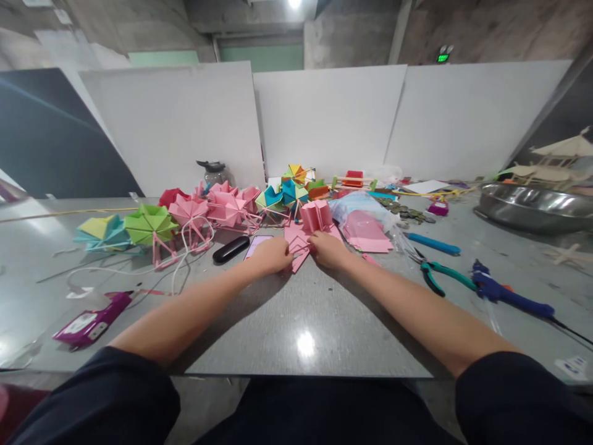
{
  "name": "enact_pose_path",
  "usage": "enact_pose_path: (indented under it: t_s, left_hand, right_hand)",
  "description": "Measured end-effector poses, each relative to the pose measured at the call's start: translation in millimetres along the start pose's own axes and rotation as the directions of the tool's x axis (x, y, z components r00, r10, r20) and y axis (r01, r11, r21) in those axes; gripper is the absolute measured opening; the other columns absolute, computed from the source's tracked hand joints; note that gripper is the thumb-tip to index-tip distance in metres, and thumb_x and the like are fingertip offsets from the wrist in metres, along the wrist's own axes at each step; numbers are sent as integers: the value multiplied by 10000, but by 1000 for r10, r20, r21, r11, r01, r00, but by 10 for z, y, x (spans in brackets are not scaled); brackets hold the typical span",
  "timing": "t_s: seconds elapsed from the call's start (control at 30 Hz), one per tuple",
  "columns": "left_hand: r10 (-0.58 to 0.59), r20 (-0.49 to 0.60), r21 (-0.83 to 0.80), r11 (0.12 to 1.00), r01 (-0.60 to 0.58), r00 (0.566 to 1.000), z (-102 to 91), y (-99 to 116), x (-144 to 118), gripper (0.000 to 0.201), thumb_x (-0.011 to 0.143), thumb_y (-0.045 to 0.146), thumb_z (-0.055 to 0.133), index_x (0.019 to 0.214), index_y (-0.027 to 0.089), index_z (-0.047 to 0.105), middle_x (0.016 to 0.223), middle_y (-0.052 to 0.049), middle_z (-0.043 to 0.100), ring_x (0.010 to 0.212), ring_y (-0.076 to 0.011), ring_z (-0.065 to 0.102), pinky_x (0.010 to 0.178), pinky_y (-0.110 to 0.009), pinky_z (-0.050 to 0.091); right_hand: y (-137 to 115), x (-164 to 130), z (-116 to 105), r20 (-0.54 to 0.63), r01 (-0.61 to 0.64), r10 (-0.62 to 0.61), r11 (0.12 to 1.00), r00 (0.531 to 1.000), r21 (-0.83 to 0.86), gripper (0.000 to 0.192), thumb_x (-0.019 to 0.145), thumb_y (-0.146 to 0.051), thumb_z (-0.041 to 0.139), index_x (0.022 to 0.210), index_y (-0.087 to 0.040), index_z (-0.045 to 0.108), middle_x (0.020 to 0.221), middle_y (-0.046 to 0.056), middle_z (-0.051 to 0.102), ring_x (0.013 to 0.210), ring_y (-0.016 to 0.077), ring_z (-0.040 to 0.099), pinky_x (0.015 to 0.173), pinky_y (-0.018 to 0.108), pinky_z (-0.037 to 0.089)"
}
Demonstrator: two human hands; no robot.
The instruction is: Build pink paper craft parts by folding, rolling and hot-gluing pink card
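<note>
Pink paper: a folded sheet (296, 248) lies on the grey table (287, 321), pinched between both hands.
Left hand: (271, 255) fingers curled onto the sheet's left edge.
Right hand: (328, 250) fingers closed on its right edge.
Hidden: fingertips and the fold itself are hard to make out.
Nearby: pleated pink piece (316, 216) just behind; phone (257, 245) partly under the left hand; pliers (440, 274) to the right.
Room: white boards (324, 117) behind, concrete walls.
</note>
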State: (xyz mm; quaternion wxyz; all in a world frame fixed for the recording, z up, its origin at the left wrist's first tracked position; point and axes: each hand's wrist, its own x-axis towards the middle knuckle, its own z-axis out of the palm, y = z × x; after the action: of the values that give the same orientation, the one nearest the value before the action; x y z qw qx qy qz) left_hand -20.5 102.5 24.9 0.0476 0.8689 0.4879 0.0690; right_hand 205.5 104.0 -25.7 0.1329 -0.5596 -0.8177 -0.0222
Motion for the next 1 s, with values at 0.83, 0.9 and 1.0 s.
enact_pose_path:
  t_s: [0.83, 0.9, 1.0]
  left_hand:
    - [-54, -538, -814, 293, -502, 841, -106, -210, -700, 300, 1026, 476, 732, 1046, 213, 589, 910, -45, 812, 737, -188, 781, 704, -342, 668]
    - [-22, -596, -779, 256, -572, 802, -38, -206, -703, 299, 1051, 476, 725, 1053, 211, 587, 899, -41, 816, 719, -191, 794, 675, -333, 676]
    - [4, -674, -720, 220, -658, 739, 60, -180, -711, 264, 1079, 439, 712, 1037, 210, 588, 885, -38, 821, 678, -186, 800, 627, -310, 674]
  right_hand:
    - [-52, 310, -212, 143, 198, -168, 952, 975, -233, 288, 1012, -118, 631, 1244, -180, 789, 1396, 187, 739, 1296, 337, 641, 964, 406, 421]
    - [-91, 341, -238, 78, 166, -151, 953, 986, -255, 281, 1050, -146, 601, 1272, -161, 773, 1372, 192, 757, 1272, 337, 661, 970, 417, 417]
    - [-164, 392, -303, -13, 132, -142, 947, 990, -293, 322, 1055, -90, 535, 1286, -126, 757, 1293, 208, 791, 1200, 335, 698, 963, 431, 401]
